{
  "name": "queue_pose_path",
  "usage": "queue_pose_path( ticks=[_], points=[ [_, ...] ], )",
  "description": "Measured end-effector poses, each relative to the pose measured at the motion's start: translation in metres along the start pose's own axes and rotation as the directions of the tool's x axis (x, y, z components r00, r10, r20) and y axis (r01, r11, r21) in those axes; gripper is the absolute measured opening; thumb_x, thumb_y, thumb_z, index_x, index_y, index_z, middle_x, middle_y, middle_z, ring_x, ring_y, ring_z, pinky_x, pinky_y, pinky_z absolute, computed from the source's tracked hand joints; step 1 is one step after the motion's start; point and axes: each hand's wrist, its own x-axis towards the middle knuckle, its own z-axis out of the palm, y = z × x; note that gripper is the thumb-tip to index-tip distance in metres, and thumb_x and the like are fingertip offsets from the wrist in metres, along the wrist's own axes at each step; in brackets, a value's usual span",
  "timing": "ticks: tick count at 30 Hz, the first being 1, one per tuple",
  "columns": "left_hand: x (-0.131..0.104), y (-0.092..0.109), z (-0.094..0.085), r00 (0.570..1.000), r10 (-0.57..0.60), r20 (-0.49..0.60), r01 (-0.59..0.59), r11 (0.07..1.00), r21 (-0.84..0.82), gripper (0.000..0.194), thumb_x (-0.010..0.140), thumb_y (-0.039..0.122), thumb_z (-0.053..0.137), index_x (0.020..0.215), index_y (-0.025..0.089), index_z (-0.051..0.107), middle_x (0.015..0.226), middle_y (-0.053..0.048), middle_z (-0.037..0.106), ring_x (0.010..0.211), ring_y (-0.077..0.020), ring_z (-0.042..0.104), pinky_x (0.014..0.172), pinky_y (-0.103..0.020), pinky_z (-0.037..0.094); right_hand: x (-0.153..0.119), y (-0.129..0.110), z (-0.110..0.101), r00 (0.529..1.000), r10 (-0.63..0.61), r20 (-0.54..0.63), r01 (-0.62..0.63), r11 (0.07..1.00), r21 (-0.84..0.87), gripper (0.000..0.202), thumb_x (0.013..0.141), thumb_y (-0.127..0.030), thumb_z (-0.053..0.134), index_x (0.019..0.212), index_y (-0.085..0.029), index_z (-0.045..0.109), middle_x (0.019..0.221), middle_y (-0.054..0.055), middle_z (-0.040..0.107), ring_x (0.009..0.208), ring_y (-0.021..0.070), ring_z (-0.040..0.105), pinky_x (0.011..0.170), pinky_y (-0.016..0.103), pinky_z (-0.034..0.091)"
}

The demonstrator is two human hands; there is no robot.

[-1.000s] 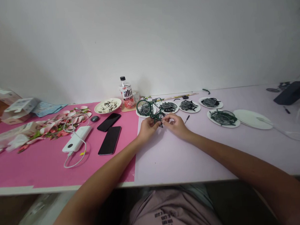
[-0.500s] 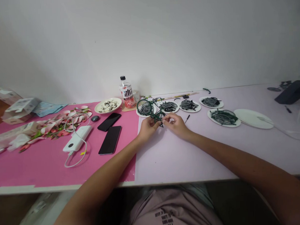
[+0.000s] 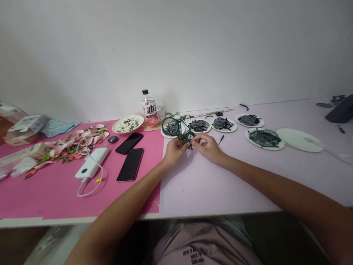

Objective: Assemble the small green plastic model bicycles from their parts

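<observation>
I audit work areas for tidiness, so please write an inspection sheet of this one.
Surface: tabletop, lilac right, pink left.
Work things: green model bicycle in both hands; dark bicycle parts on white plates beyond and to the right.
Clutter: two phones, bottle, bowl, pink petals and opened boxes, all on the left.
Hands: left hand and right hand meet at the bicycle's lower end; fingertip contact too small to detail.
Cables: white cable looped beside a white power bank; more at far right.
Surroundings: pale wall behind; other people: nothing seen.
</observation>
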Motion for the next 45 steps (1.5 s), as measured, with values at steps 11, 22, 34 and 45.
queue_pose_path(
  ticks=[11, 22, 34, 45],
  points=[
    [-0.0010, 0.0027, 0.0008, 1.000, -0.004, 0.025, 0.006, 0.999, -0.054, 0.041, 0.076, 0.046, 0.087, 0.095, 0.013, 0.072, 0.097, -0.011, 0.080, 0.088, -0.0231, 0.074, 0.080, -0.032, 0.056, -0.0011, -0.0030, -0.0002, 1.000, -0.001, -0.025, 0.001, 1.000, 0.014, 0.014, 0.084, -0.036, 0.073, 0.084, -0.022, 0.073, 0.087, 0.005, 0.067, 0.079, 0.0192, 0.062, 0.061, 0.030, 0.049],
    [-0.0015, 0.0022, 0.0031, 1.000, 0.009, -0.004, -0.009, 0.998, -0.055, 0.041, 0.076, 0.047, 0.087, 0.092, 0.013, 0.070, 0.093, -0.009, 0.080, 0.086, -0.0221, 0.074, 0.078, -0.030, 0.056, 0.0022, 0.0013, 0.0005, 0.998, 0.053, -0.035, -0.051, 0.997, 0.056, 0.019, 0.079, -0.038, 0.076, 0.082, -0.019, 0.076, 0.081, 0.005, 0.071, 0.075, 0.0187, 0.063, 0.066, 0.031, 0.052],
    [-0.0025, 0.0024, 0.0051, 0.999, 0.004, -0.048, -0.005, 0.999, -0.040, 0.036, 0.076, 0.041, 0.087, 0.092, 0.013, 0.071, 0.095, -0.011, 0.081, 0.087, -0.0237, 0.075, 0.075, -0.031, 0.057, 0.0028, 0.0011, -0.0006, 0.998, 0.057, -0.032, -0.054, 0.995, 0.080, 0.020, 0.078, -0.038, 0.078, 0.084, -0.019, 0.078, 0.079, 0.004, 0.073, 0.071, 0.0174, 0.064, 0.064, 0.029, 0.051],
    [-0.0023, 0.0022, 0.0020, 0.999, -0.030, -0.024, 0.029, 0.998, -0.063, 0.037, 0.076, 0.041, 0.087, 0.093, 0.013, 0.070, 0.095, -0.012, 0.080, 0.085, -0.0233, 0.075, 0.076, -0.032, 0.057, 0.0039, -0.0018, -0.0029, 0.996, 0.089, 0.020, -0.090, 0.996, 0.023, 0.021, 0.080, -0.039, 0.077, 0.085, -0.019, 0.079, 0.080, 0.005, 0.074, 0.072, 0.0179, 0.064, 0.058, 0.027, 0.049]
  ],
)
